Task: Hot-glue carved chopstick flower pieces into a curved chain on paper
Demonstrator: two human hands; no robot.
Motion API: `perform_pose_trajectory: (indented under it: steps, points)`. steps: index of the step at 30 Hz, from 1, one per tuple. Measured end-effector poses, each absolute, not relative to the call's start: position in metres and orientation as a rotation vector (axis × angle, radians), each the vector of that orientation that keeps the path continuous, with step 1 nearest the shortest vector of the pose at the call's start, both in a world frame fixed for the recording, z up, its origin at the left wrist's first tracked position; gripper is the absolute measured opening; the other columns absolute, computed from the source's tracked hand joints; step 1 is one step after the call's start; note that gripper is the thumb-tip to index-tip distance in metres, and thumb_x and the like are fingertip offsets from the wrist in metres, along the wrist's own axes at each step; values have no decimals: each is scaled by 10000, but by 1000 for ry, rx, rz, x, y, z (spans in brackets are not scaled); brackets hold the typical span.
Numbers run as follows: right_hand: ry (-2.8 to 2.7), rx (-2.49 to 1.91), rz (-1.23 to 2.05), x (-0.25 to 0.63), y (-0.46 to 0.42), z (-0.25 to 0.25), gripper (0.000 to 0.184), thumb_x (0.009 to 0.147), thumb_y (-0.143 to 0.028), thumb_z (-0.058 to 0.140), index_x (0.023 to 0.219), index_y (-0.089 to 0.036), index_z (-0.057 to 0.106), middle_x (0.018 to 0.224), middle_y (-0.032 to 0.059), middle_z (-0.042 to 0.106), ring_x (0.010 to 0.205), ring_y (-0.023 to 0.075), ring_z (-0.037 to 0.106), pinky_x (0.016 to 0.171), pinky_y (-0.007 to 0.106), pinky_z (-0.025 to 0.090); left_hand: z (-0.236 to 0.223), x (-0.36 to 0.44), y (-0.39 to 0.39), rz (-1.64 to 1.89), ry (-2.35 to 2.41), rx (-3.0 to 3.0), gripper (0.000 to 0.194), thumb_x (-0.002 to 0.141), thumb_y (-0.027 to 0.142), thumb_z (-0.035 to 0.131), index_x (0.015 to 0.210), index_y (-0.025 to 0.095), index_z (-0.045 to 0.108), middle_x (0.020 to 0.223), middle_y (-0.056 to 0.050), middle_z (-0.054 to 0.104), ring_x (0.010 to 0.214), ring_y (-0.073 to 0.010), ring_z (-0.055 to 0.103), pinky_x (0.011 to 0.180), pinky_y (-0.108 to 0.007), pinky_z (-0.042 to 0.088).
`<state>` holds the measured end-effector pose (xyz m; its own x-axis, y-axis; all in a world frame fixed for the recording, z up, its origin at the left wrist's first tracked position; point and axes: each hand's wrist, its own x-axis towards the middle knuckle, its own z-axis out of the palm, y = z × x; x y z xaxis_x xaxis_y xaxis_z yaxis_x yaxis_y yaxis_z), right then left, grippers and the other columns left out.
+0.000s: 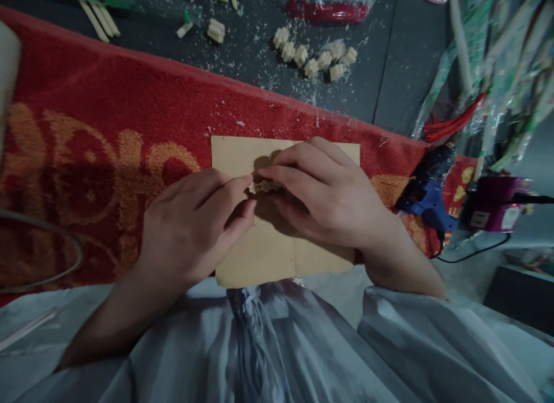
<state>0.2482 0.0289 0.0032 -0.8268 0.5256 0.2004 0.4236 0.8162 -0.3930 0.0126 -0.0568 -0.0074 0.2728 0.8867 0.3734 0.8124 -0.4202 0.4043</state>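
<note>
A short row of small, pale, bumpy-edged pieces (263,186) lies low over a tan sheet (255,258), between my two hands. From the left, the curled index finger and thumb of my left hand (197,218) close on the row's near end. My right hand (329,189) bends over the other end, its fingertips pressed around it and hiding part of it. Both hands rest close to the sheet, their fingertips almost meeting. A faint crease and drawn lines show on the sheet below my fingers.
The sheet lies on a red cloth (108,91) with orange lettering. Beyond it are several cut, flower-shaped pale chunks (311,67), white crumbs, pale sticks (96,21) and a red plastic item (326,11). At right are a blue glue gun (426,201), a purple power block (496,204) and red strings (454,123).
</note>
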Motion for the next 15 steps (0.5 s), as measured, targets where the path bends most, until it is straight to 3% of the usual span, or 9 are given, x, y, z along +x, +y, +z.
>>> perform_pose_trajectory:
  steps: [15]
  points:
    - [-2669,-692,385,251,30,1,239,1181,-226,547,1232,-154,768,1157,102,795,1038,240,746,895,422,615,-13,12,-59,922,1593,2355,211,1098,177,740,1279,287,733,1019,-8,847,916,-213,828,870,-321,626]
